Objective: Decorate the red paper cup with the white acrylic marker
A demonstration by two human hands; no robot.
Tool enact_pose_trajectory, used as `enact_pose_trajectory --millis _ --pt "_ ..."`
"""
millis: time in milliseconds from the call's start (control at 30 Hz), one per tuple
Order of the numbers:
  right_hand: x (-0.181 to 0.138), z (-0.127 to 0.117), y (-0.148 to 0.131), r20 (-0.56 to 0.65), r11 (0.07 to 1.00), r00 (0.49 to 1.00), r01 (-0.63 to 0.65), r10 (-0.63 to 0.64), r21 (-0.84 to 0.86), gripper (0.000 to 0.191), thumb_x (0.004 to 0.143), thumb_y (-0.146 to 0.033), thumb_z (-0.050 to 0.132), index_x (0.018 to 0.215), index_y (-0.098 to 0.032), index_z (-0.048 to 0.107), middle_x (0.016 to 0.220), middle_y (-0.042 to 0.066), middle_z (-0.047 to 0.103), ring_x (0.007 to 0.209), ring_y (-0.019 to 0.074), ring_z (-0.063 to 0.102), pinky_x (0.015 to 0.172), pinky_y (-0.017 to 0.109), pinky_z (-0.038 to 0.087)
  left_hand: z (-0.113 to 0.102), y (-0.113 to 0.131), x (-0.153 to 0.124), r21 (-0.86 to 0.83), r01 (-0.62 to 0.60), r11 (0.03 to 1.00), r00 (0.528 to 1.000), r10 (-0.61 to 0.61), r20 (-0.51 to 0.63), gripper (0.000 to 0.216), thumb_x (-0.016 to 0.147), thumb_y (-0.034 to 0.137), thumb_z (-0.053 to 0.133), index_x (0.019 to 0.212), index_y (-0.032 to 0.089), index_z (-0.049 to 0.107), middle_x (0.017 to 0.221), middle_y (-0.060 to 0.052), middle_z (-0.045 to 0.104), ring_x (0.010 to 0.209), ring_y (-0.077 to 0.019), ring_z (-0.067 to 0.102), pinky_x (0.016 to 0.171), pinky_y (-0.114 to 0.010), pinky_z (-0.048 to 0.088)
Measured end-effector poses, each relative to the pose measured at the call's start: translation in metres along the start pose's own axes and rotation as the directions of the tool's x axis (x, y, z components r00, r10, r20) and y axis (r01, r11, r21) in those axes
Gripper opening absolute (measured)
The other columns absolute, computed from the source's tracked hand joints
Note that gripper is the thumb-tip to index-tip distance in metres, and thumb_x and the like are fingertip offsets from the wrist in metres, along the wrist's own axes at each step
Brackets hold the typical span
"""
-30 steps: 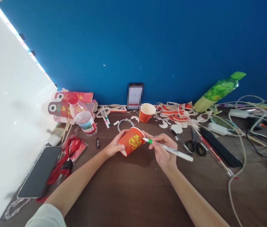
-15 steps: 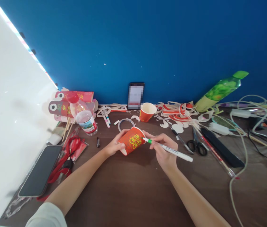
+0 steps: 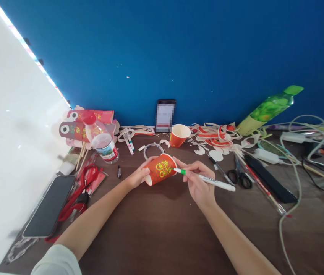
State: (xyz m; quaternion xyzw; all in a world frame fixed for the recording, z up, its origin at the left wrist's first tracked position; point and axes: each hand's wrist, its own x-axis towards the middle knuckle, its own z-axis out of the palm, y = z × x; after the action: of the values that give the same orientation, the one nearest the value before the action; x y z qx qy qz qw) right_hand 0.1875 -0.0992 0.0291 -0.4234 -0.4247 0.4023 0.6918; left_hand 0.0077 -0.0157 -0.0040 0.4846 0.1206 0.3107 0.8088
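My left hand [image 3: 139,175] is closed on a red paper cup [image 3: 156,175] with yellow lettering, held on its side above the table. The cup's rim faces right and its base points to the lower left. In my right hand [image 3: 200,185] is a white paint marker [image 3: 217,183] with a green collar, gripped like a pen. Its tip meets the cup's side close to the lettering, near the rim. Some right-hand fingers are partly hidden behind the marker and cup.
Behind stands another red paper cup [image 3: 177,138], by a propped phone [image 3: 164,116] and paper scraps [image 3: 216,137]. Left are a plastic bottle [image 3: 104,148], red scissors [image 3: 89,176] and a large phone [image 3: 50,206]. Black scissors [image 3: 238,177], a green bottle [image 3: 271,110] and cables [image 3: 298,183] lie right.
The cup has turned slightly in my left hand, so the lettering sits a little further left and higher. The marker's rear end has risen slightly.
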Motion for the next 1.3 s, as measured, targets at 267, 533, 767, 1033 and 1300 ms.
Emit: enact_pose_trajectory --millis 267,533,767,1033,1300 --pt "0.004 -0.006 0.0 0.035 0.999 0.999 -0.035 0.035 -0.008 0.018 0.074 -0.03 0.069 0.067 -0.017 0.057 0.044 -0.003 0.051 0.104 0.0293 0.066 0.094 0.044 0.049 0.007 0.013 0.007 -0.124 0.16 0.979 0.98 -0.143 0.135 0.086 0.071 0.075 0.052 0.134 0.016 0.049 0.132 -0.018 0.056 0.115 -0.0349 0.059 0.101 -0.049 0.042" --pt "0.002 -0.009 0.006 0.071 0.996 0.996 -0.038 0.044 -0.085 0.018 0.075 -0.029 0.068 0.066 -0.017 0.058 0.044 -0.002 0.049 0.112 0.0303 0.062 0.091 0.037 0.051 0.002 0.011 0.005 -0.181 0.181 0.967 0.979 -0.159 0.126 0.081 0.071 0.074 0.055 0.128 0.018 0.055 0.124 -0.015 0.062 0.107 -0.0315 0.063 0.095 -0.043 0.046" --pt "0.004 -0.01 0.007 0.044 0.995 0.998 -0.039 0.043 -0.086 0.02 0.075 -0.028 0.067 0.063 -0.017 0.055 0.046 -0.002 0.048 0.107 0.0305 0.065 0.087 0.034 0.052 -0.006 0.005 0.004 -0.183 0.206 0.961 0.973 -0.181 0.143 0.083 0.074 0.073 0.05 0.132 0.015 0.05 0.126 -0.018 0.061 0.116 -0.0358 0.059 0.101 -0.049 0.039" --pt "0.003 -0.008 0.007 0.002 0.996 0.999 -0.034 0.035 -0.08 0.023 0.077 -0.031 0.067 0.066 -0.017 0.054 0.045 -0.003 0.045 0.101 0.0286 0.068 0.083 0.035 0.054 -0.005 0.002 0.004 -0.2 0.183 0.963 0.98 -0.163 0.114 0.076 0.072 0.071 0.056 0.125 0.016 0.055 0.123 -0.015 0.064 0.112 -0.0334 0.062 0.095 -0.045 0.046" --pt "0.004 -0.006 0.007 -0.019 0.995 0.999 -0.043 0.042 -0.092 0.025 0.076 -0.036 0.068 0.068 -0.017 0.054 0.048 -0.004 0.049 0.098 0.0264 0.069 0.09 0.04 0.052 -0.009 0.002 0.004 -0.213 0.218 0.952 0.972 -0.192 0.134 0.073 0.076 0.069 0.054 0.126 0.016 0.055 0.12 -0.015 0.065 0.111 -0.0322 0.062 0.098 -0.045 0.043"
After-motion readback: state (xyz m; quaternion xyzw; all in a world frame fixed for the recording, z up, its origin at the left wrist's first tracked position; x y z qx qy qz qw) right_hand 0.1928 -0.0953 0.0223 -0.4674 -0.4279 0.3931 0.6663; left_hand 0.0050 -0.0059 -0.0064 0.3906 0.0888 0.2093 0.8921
